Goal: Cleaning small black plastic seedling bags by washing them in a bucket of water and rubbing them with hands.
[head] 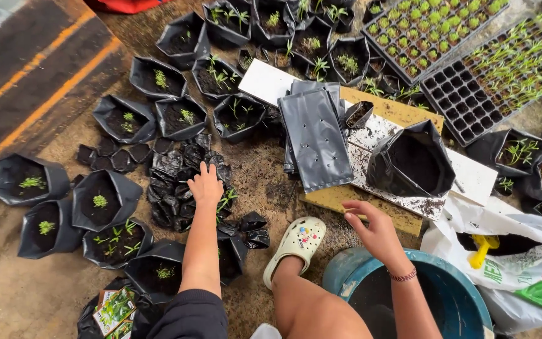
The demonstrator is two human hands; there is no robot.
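Observation:
My left hand reaches forward onto a heap of small crumpled black plastic pots on the dirt floor, fingers spread on top of them. A few green seedlings lie just right of that hand. My right hand hovers loosely curled, holding nothing, at the near edge of a yellow and white board. On the board stands an open black grow bag filled with dark soil, beside a stack of flat black grow bags.
Many soil-filled black bags with seedlings ring the left and back. Seedling trays lie back right. A blue bucket and a white soil sack with a yellow scoop sit near right. My foot in a pale clog rests in the middle.

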